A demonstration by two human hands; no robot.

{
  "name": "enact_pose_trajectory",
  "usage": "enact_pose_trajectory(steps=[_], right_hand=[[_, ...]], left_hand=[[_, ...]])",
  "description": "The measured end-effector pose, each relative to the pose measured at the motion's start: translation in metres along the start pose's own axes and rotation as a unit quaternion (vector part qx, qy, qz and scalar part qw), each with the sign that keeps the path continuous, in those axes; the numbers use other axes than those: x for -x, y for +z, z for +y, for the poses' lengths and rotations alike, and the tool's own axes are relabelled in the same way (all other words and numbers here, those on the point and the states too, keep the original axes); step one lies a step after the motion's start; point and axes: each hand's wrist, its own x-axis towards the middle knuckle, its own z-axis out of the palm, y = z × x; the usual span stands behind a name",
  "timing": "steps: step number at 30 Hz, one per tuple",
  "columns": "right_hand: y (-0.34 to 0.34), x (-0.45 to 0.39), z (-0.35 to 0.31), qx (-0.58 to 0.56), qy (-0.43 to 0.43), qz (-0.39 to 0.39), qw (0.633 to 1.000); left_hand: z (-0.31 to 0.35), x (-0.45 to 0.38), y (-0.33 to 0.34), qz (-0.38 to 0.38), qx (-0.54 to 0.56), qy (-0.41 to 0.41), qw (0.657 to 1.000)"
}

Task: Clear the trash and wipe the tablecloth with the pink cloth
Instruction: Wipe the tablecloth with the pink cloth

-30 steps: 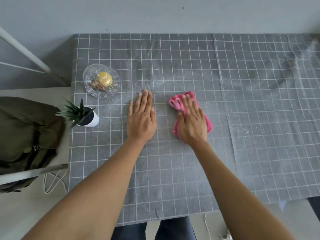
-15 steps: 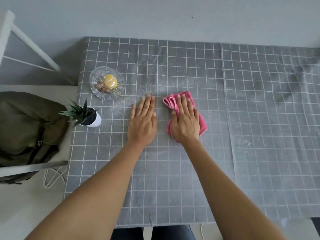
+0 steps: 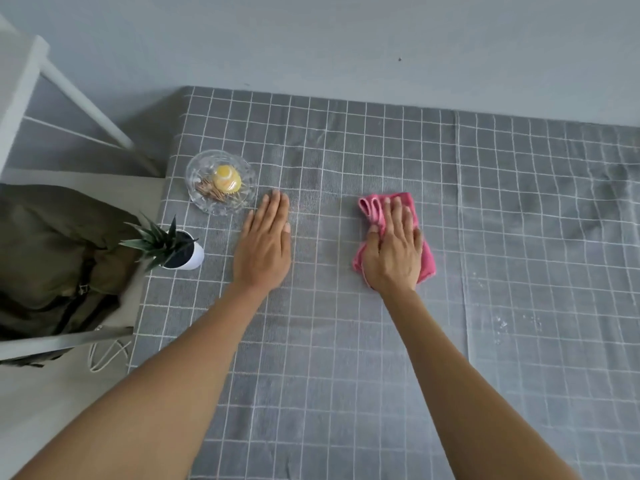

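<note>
The grey checked tablecloth (image 3: 346, 358) covers the table. My right hand (image 3: 393, 252) lies flat on top of the bunched pink cloth (image 3: 374, 207), pressing it onto the tablecloth near the middle. My left hand (image 3: 265, 244) rests palm down on the tablecloth, fingers together, a short way left of the cloth, holding nothing. Small white specks (image 3: 502, 323) lie on the tablecloth to the right of my right arm.
A glass dish (image 3: 204, 199) with a yellow object and brown bits stands just left of my left fingertips. A small potted plant (image 3: 180, 251) sits at the table's left edge. An olive bag (image 3: 52, 258) lies on a chair to the left. The wall runs behind.
My right hand slid the pink cloth toward my left hand, then back out to the right. The left hand has stayed flat in place.
</note>
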Motion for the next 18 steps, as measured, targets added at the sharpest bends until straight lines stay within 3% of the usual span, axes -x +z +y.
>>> enact_pose_trajectory(steps=[4,8,10,14,18], right_hand=[[0.017,0.005,-0.048,0.008,-0.169,-0.068,0.983],[0.027,0.003,-0.055,0.007,-0.23,-0.08,0.97],[0.021,-0.008,-0.043,0.016,-0.225,-0.064,0.972],[0.01,-0.037,-0.027,-0.001,-0.102,-0.018,0.995],[0.016,-0.028,-0.051,-0.013,-0.062,-0.023,0.998]], left_hand=[[0.003,0.002,0.0,0.008,-0.009,-0.004,1.0],[0.003,0.002,-0.003,0.01,-0.01,0.005,1.0],[0.004,0.002,-0.001,0.007,-0.016,0.0,1.0],[0.003,0.001,0.001,0.007,-0.024,-0.013,1.0],[0.003,0.002,0.002,0.004,-0.035,-0.023,0.999]])
